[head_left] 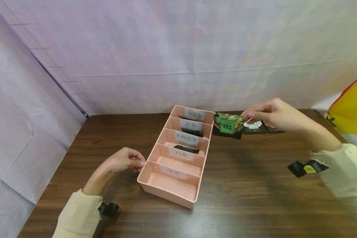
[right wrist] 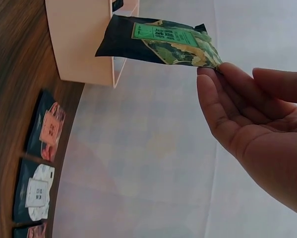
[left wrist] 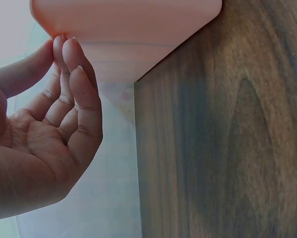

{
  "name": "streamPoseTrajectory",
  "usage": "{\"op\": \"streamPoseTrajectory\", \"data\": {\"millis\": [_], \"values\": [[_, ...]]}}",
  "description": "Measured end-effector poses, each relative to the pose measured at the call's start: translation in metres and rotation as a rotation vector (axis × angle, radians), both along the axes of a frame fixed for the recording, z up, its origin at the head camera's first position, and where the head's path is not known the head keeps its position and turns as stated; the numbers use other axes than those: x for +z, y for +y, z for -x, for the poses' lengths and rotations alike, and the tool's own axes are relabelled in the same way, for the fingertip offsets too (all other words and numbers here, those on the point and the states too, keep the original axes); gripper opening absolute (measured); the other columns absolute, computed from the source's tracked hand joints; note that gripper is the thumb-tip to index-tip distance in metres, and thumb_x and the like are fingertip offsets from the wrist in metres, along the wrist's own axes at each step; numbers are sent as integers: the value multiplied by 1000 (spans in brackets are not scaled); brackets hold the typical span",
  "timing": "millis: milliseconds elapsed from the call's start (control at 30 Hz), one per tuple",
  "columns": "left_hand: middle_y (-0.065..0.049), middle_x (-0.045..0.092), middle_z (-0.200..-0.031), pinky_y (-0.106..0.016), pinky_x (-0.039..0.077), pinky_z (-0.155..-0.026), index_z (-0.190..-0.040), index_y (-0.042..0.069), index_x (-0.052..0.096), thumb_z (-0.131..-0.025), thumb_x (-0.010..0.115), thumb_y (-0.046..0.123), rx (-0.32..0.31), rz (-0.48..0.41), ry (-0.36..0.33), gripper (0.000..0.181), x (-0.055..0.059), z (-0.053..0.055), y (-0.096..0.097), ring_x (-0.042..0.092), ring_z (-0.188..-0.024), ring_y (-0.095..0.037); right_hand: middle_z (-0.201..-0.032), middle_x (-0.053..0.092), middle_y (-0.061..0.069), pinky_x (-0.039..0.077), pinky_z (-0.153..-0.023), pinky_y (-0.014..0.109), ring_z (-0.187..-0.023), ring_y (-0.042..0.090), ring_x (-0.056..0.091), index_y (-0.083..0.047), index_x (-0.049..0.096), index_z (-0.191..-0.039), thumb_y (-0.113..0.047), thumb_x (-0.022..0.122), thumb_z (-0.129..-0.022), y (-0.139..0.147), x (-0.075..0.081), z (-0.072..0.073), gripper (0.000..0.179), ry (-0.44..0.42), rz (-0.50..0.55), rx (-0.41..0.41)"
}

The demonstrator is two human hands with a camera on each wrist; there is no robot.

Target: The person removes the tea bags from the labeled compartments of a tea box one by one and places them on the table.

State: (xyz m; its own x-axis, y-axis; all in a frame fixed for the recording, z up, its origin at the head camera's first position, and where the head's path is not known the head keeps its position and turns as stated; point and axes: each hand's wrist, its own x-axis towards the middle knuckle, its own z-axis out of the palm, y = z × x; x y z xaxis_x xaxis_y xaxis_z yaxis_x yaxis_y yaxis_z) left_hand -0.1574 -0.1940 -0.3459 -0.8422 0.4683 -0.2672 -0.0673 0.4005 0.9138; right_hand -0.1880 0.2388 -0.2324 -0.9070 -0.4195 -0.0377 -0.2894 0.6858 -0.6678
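Note:
A pink divided box (head_left: 172,197) stands on the table, its compartments tagged with white handwritten labels. My left hand (head_left: 125,161) pinches its left rim near the front, thumb and fingertips meeting at the edge in the left wrist view. To the right of the box's far end, my right hand (head_left: 267,114) holds a green and black tea packet (head_left: 228,125) by one edge between thumb and fingers. In the right wrist view, this tea packet (right wrist: 163,42) hangs in the air beside the box (right wrist: 81,44). Dark packets (head_left: 191,133) stand in some rear compartments; the front two hold none.
On the table (head_left: 241,198) behind the right hand lie black packets in a row, one with a white label (right wrist: 36,193) and one with an orange label (right wrist: 50,129). A pale curtain (head_left: 178,49) hangs along the back edge. Yellow fabric (head_left: 351,109) shows at far right.

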Motion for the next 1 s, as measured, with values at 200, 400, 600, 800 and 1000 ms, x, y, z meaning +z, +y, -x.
{"op": "streamPoseTrajectory", "data": {"millis": [200,400,600,800,1000], "values": [[-5,61,-68,-29,51,-59,-89,-20,56,-84,56,-6,-2,-1,6,15,0,0,0,57,-60,-10,-114,61,12,49,-68,38,-90,10,62,-7,64,-113,-21,44,-97,12,-5,1,29,-30,-48,-21],[-5,61,-67,-28,51,-59,-89,-20,56,-84,56,-6,4,0,4,15,1,-1,0,57,-60,-10,-113,61,14,49,-78,35,-89,14,63,-3,65,-110,-17,43,-97,23,-13,2,28,-33,-48,8],[-5,61,-67,-28,52,-59,-89,-20,56,-84,56,-6,2,2,5,16,0,0,-1,57,-59,-10,-101,66,12,51,-71,23,-83,12,64,2,66,-104,-9,45,-96,33,-27,0,25,-36,21,39],[-5,61,-67,-28,51,-58,-89,-20,56,-84,56,-6,3,-9,5,15,-1,0,-1,57,-59,-10,-97,66,11,51,-71,25,-82,13,64,5,65,-101,-3,43,-95,43,-45,-3,24,-71,61,49],[-5,61,-67,-27,51,-58,-88,-20,56,-83,56,-7,7,-16,3,14,-1,0,-1,57,-60,-10,-98,66,12,51,-72,27,-81,12,64,9,62,-103,0,41,-95,55,-63,-1,25,-129,76,112]]}}
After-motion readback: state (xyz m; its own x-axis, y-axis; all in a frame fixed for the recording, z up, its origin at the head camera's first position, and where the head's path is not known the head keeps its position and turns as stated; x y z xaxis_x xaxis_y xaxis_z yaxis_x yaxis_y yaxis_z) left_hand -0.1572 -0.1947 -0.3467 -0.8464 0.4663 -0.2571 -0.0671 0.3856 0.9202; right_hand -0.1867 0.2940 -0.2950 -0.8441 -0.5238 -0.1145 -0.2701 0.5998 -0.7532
